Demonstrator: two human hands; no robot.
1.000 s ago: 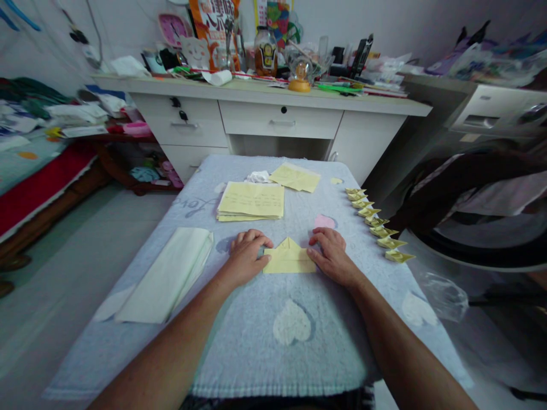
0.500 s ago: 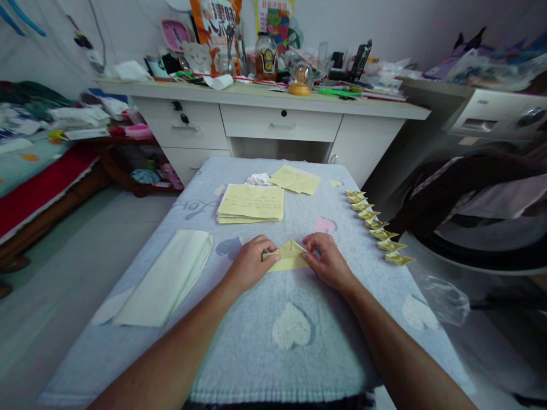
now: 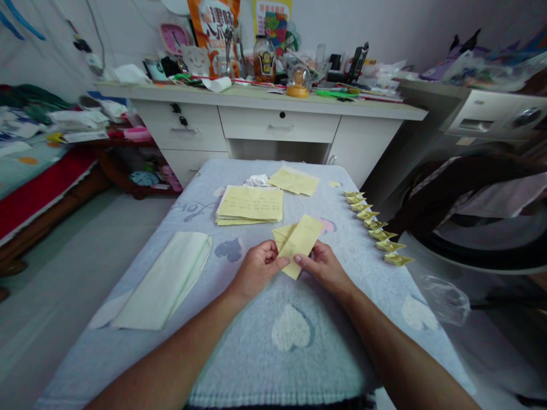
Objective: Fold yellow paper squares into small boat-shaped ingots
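Note:
A partly folded yellow paper (image 3: 301,240) is held at a slant over the middle of the cloth-covered table. My left hand (image 3: 258,265) pinches its left lower side, thumb on top. On the right lower side my right hand (image 3: 328,265) grips it too, its thumb near the other thumb. Beyond them lies a stack of yellow sheets with writing (image 3: 250,204), and behind that more yellow sheets (image 3: 294,180) beside a crumpled white paper (image 3: 257,180). Several small folded yellow boats (image 3: 378,234) stand in a row along the right edge.
A folded pale cloth or paper (image 3: 166,282) lies at the table's left. Behind the table stands a white desk (image 3: 282,122) crowded with jars and bags. A washing machine (image 3: 491,119) is at the right, a clear plastic bag (image 3: 444,299) beside the table's right edge.
The yellow paper was low and level with a pointed top; now it is raised and turned, showing a long slanted strip. Both hands have moved closer together around it.

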